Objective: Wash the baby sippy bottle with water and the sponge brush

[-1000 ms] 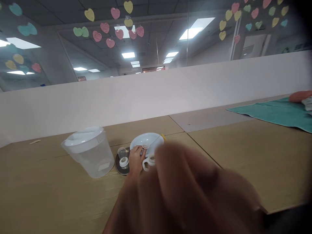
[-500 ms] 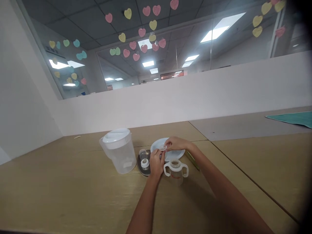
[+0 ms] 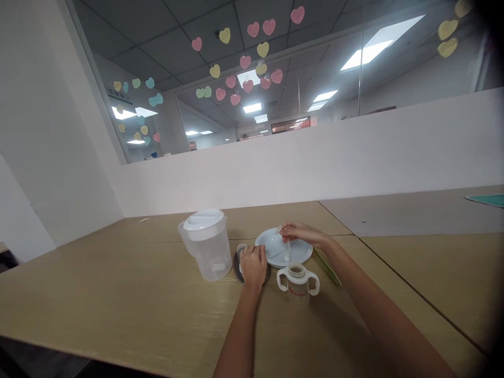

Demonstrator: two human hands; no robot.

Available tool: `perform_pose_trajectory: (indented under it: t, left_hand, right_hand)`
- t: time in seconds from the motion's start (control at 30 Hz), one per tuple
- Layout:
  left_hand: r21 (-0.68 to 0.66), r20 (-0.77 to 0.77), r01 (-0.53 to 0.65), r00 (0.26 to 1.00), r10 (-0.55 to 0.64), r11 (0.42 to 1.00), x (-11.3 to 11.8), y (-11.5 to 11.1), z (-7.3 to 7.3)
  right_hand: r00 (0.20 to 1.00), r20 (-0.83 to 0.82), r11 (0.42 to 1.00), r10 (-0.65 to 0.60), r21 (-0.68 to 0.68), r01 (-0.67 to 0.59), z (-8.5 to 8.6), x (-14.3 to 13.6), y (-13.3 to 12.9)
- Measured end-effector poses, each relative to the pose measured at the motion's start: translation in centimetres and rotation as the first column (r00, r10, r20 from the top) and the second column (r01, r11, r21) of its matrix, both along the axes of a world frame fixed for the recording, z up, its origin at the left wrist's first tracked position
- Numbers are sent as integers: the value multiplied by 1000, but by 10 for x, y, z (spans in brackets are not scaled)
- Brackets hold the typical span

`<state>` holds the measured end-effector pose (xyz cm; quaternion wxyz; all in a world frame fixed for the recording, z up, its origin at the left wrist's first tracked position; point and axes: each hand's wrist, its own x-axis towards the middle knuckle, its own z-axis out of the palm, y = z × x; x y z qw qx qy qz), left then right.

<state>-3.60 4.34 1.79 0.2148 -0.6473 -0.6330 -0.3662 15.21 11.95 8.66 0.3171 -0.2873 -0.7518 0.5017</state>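
Note:
My left hand (image 3: pixel 254 265) lies low over a dark round metal tray (image 3: pixel 265 280), fingers curled down. Beside its fingertips a small clear cap (image 3: pixel 240 250) is partly visible. The hand mostly covers a white-ringed bottle nipple on the tray; what its fingers grip is hidden. Above a pale blue divided plate (image 3: pixel 303 256), my right hand (image 3: pixel 297 232) pinches a small translucent piece with a thin straw-like stem (image 3: pixel 287 250) hanging down, whitish at its lower end. Nearer me, an uncapped clear baby bottle with two white handles (image 3: pixel 298 283) stands upright between my forearms.
Left of the tray stands a lidded translucent plastic pitcher (image 3: pixel 210 249). A thin green strip-like object (image 3: pixel 327 269) lies right of the plate, close to my right forearm. A teal cloth (image 3: pixel 488 200) is at the far right. The table meets a white wall (image 3: pixel 275 168) behind.
My hands have parted: the left moved from the small clear piece at the plate down onto the tray. My right hand keeps a piece over the plate, its stem now hanging. The view has turned left.

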Motion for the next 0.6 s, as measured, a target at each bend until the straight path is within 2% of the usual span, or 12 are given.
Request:
perform_pose_trajectory:
  t: [0.07, 0.17, 0.23, 0.33, 0.43, 0.6]
  left_hand:
    - [25, 20, -72, 997, 72, 997, -11, -2, -1]
    - [62, 22, -111, 994, 110, 992, -28, -6, -5]
    - [67, 3, -101, 995, 101, 993, -36, -8, -9]
    - [54, 13, -39, 999, 38, 998, -42, -7, -15]
    - [52, 109, 6, 994, -11, 999, -44, -3, -21]
    - [-5, 261, 25, 965, -23, 1000, -46, 1, -26]
  right_hand:
    - [977, 168, 983, -129, 153, 103, 1, 2, 2]
    - [823, 428, 889, -372, 420, 184, -1, 1, 5]
    - [739, 499, 848, -453, 498, 184, -5, -2, 7]
    - [701, 562, 862, -439, 485, 150, -17, -7, 9]
    - [684, 613, 884, -396, 455, 104, -30, -15, 9]
    - [767, 573, 914, -288, 404, 41, -41, -24, 8]
